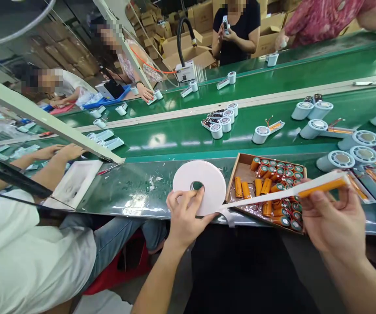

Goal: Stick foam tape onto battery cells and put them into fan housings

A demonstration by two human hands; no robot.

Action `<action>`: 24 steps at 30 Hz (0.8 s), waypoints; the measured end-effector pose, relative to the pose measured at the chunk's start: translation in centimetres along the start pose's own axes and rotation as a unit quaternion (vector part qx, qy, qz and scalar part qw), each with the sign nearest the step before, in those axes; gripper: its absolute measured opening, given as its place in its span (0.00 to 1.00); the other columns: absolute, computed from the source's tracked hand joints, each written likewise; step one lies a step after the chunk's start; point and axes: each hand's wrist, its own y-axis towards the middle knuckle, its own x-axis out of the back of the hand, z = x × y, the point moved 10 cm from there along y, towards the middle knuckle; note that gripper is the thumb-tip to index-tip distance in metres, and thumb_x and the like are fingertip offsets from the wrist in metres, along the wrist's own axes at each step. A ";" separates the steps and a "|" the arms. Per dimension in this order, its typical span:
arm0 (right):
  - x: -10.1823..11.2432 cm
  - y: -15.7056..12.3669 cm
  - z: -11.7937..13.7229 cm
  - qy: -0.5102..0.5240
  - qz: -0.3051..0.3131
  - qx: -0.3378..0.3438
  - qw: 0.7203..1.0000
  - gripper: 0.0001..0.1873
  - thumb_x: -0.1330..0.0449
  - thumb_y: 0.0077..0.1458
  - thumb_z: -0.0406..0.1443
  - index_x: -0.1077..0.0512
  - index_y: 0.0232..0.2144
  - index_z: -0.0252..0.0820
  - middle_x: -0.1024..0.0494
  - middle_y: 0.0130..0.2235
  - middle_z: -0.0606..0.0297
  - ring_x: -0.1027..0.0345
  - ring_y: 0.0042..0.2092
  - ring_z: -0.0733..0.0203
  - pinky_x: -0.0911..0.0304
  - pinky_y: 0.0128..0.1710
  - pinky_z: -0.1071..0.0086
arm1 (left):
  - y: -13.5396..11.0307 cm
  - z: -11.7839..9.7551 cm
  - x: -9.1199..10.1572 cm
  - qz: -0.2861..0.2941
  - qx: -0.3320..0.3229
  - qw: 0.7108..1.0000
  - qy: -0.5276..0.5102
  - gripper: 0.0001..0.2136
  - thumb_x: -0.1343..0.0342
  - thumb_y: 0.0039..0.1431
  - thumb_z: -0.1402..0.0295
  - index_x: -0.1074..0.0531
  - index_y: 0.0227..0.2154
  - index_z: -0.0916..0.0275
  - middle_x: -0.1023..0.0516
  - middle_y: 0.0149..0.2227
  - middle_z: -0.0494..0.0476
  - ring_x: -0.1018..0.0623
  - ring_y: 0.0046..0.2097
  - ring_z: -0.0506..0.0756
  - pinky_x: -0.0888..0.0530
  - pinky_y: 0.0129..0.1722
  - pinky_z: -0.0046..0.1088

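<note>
- Your right hand (pixel 335 222) is pinching an orange cell (pixel 322 186) closed between the fingers, with the white tape (pixel 260 198) stuck along it.
- Your left hand (pixel 184 216) is pressing the tape roll (pixel 198 186) flat on the table (pixel 125 189), fingers spread.
- Be keeping the strip tight and straight over the cell, I think, so no wrinkle is coming.
- The tray (pixel 242 168) under the strip is holding many orange cells.

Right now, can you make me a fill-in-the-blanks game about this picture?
1. The left hand rests on a white roll of ____.
2. The right hand holds an ____ battery stuck to the strip.
3. The box of batteries sits on a ____ belt.

Missing words: tape; orange; green
</note>
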 end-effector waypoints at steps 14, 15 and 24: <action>-6.4 -0.7 2.3 0.039 0.098 0.087 0.991 0.27 0.24 0.53 0.38 0.32 0.50 0.51 0.16 0.45 0.67 0.18 0.44 0.57 0.19 0.47 0.57 | -2.3 -5.9 -2.1 0.085 -0.149 0.969 -0.180 0.31 0.32 0.61 0.65 0.30 0.67 0.52 0.15 0.44 0.56 0.28 0.45 0.60 0.45 0.71 0.56; -4.5 0.9 4.3 0.035 0.048 0.134 0.989 0.26 0.24 0.53 0.39 0.31 0.49 0.50 0.17 0.46 0.67 0.19 0.46 0.59 0.20 0.49 0.59 | -3.0 -5.4 -2.1 0.098 -0.157 0.966 -0.182 0.31 0.33 0.61 0.65 0.31 0.67 0.51 0.15 0.44 0.55 0.27 0.45 0.59 0.46 0.72 0.56; -1.8 2.8 3.3 -0.127 0.080 0.137 0.979 0.38 0.19 0.41 0.40 0.29 0.53 0.55 0.16 0.43 0.64 0.18 0.45 0.48 0.21 0.50 0.47 | -3.5 13.4 -5.8 0.213 0.041 0.972 -0.091 0.38 0.37 0.57 0.41 0.29 0.66 0.56 0.24 0.61 0.65 0.34 0.64 0.70 0.36 0.68 0.56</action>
